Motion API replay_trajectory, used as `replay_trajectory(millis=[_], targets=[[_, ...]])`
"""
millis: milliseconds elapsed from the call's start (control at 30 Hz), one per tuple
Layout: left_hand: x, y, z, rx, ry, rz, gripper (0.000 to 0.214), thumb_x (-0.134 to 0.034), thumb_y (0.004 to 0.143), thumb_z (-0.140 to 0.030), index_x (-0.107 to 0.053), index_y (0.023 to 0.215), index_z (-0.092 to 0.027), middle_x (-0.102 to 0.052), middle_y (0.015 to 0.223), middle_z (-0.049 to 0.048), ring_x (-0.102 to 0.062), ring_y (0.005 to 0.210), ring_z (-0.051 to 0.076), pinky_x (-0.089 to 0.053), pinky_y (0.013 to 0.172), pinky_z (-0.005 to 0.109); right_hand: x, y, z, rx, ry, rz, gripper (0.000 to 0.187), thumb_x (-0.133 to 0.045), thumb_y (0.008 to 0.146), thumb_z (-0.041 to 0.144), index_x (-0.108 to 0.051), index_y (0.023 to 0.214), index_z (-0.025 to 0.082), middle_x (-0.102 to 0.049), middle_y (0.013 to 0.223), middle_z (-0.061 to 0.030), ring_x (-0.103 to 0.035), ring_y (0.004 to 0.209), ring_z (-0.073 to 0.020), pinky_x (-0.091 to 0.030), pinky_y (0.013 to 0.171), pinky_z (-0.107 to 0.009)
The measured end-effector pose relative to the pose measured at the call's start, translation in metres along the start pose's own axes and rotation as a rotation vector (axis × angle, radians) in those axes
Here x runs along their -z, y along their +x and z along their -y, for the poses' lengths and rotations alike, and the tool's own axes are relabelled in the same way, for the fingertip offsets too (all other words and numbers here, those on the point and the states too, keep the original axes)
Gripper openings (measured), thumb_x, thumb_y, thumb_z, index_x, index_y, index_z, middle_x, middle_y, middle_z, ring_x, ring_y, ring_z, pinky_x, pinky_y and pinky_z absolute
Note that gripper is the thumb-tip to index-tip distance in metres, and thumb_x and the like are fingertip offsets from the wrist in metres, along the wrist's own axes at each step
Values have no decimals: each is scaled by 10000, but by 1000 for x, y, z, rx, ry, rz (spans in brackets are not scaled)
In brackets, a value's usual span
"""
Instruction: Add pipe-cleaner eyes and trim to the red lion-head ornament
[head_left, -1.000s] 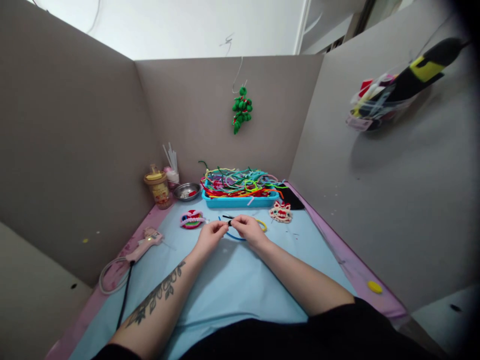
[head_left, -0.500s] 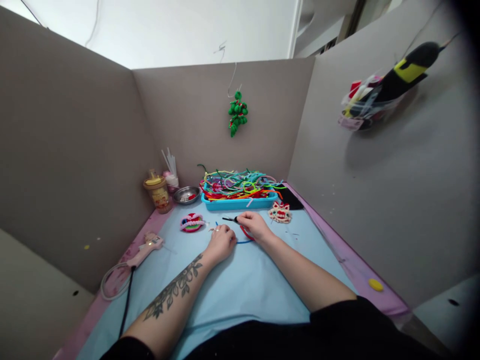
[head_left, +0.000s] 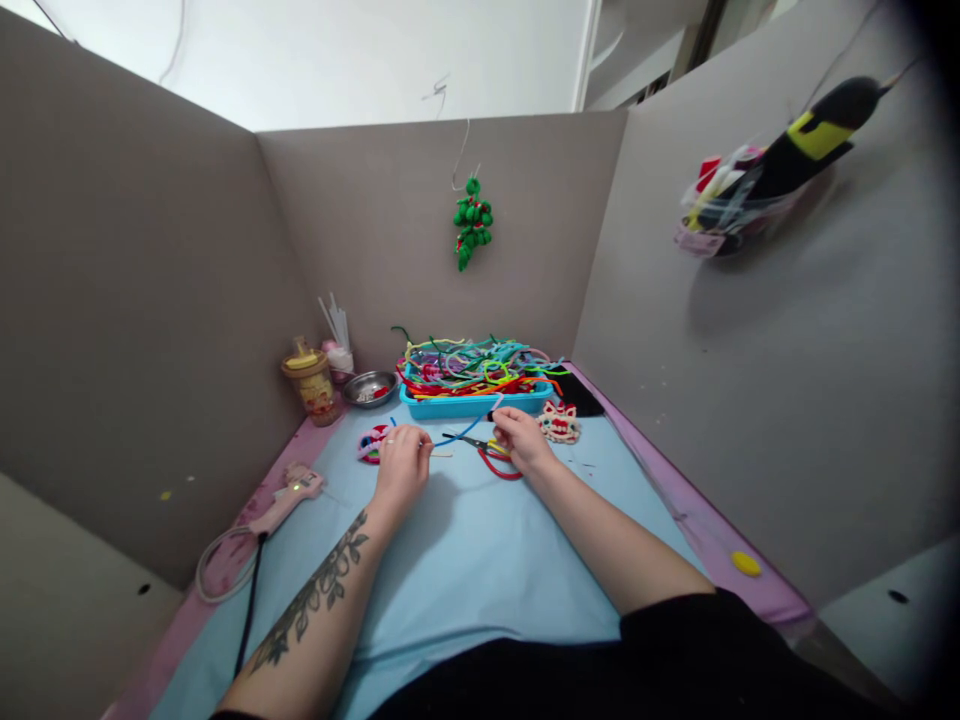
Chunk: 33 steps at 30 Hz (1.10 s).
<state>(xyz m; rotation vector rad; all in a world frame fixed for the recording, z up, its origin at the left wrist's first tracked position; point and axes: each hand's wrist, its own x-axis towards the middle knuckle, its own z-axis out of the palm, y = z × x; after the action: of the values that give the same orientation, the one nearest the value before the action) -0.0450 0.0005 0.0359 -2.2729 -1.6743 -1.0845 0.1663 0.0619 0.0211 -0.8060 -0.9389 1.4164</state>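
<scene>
A thin blue pipe cleaner (head_left: 463, 433) stretches between my two hands, slanting up to the right above the table. My left hand (head_left: 405, 462) is closed on its left end, close to a round pink, red and green fuzzy piece (head_left: 372, 443) that it partly covers. The right end is pinched in the fingers of my right hand (head_left: 523, 438), where a small black thing shows that I cannot make out. Scissors (head_left: 501, 471) with red and yellow handles lie on the cloth below, partly behind my right hand. Beyond it sits a cream and red fuzzy face (head_left: 559, 424).
At the back, a blue tray (head_left: 475, 408) overflows with coloured pipe cleaners. Left of it are a metal bowl (head_left: 370, 389) and a lidded cup (head_left: 313, 388). A pink glue gun (head_left: 289, 500) lies at left. Grey partitions (head_left: 360, 220) surround the table, with a green ornament (head_left: 473, 225) hanging.
Both hands have risen and moved apart, my left one leftward, drawing the blue pipe cleaner up off the cloth. More of the scissors shows now that my right hand has shifted up.
</scene>
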Motion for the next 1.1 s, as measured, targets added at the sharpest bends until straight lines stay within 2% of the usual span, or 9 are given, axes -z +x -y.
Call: replay_trajectory(millis=[67, 133, 300, 467, 567, 633, 767, 900, 1100], targets=[[2, -2, -2, 10, 14, 11, 125, -443, 857, -224, -538, 784, -189, -598, 825, 69, -507, 893, 246, -356, 785, 379, -1, -3, 4, -89, 163, 83, 276, -751, 580, 300, -521, 685, 191, -680, 758, -2, -474, 462, -60, -293, 389, -162], [3, -3, -6, 8, 26, 35, 126, -444, 856, -231, -539, 785, -191, -608, 819, 63, -517, 880, 244, -352, 776, 378, -1, -6, 8, -153, 272, 158, 284, -754, 597, 270, -503, 711, 201, -701, 877, -16, -541, 517, -71, -365, 417, -160], [4, -6, -12, -38, -31, 143, 139, -441, 858, -257, -545, 789, -197, -634, 766, 35, -563, 785, 203, -364, 778, 352, 0, -6, 9, -188, 285, 236, 234, -735, 638, 224, -512, 705, 196, -674, 687, 2, -601, 562, -97, -462, 501, -183], [2, -13, -18, 49, -153, 311, 317, -511, 824, -394, -527, 1092, -224, -662, 757, 5, -588, 646, 165, -373, 581, 258, -8, -13, -9, -268, 182, 299, 227, -730, 643, 266, -533, 717, 179, -648, 655, -9, -582, 528, -99, -455, 517, -212], [-1, -16, -22, 41, -167, 324, 273, -511, 829, -351, -558, 1071, -236, -680, 824, 13, -611, 706, 163, -399, 608, 247, -18, -21, -19, -309, 117, 380, 276, -743, 612, 321, -541, 724, 171, -646, 673, -23, -579, 541, -107, -426, 504, -212], [-2, -16, -22, 34, -188, 286, 197, -473, 854, -306, -604, 978, -226, -688, 849, 26, -622, 766, 169, -422, 659, 251, -22, -24, -22, -265, 65, 375, 302, -741, 600, 364, -540, 719, 172, -638, 681, -22, -556, 525, -101, -373, 459, -197], [-5, -12, -14, 75, -268, 142, 204, -483, 852, -284, -656, 923, -203, -704, 912, 53, -631, 838, 185, -453, 754, 281, -22, -22, -20, -51, -157, 282, 265, -691, 650, 401, -554, 697, 179, -523, 524, 43, -402, 425, -64, -256, 415, -188], [-8, -9, -9, 184, -410, 83, 218, -539, 811, -283, -682, 939, -178, -716, 848, 54, -636, 751, 176, -482, 711, 281, -19, -21, -19, 131, -386, 300, 212, -669, 682, 372, -597, 703, 174, -496, 538, 51, -417, 493, -78, -315, 490, -204], [-5, -7, -17, 263, -560, 106, 193, -582, 762, -306, -684, 822, -153, -693, 720, 34, -599, 618, 146, -470, 590, 246, -23, -26, -21, 229, -523, 314, 200, -637, 717, 373, -624, 728, 174, -534, 613, 19, -459, 583, -112, -355, 541, -224]])
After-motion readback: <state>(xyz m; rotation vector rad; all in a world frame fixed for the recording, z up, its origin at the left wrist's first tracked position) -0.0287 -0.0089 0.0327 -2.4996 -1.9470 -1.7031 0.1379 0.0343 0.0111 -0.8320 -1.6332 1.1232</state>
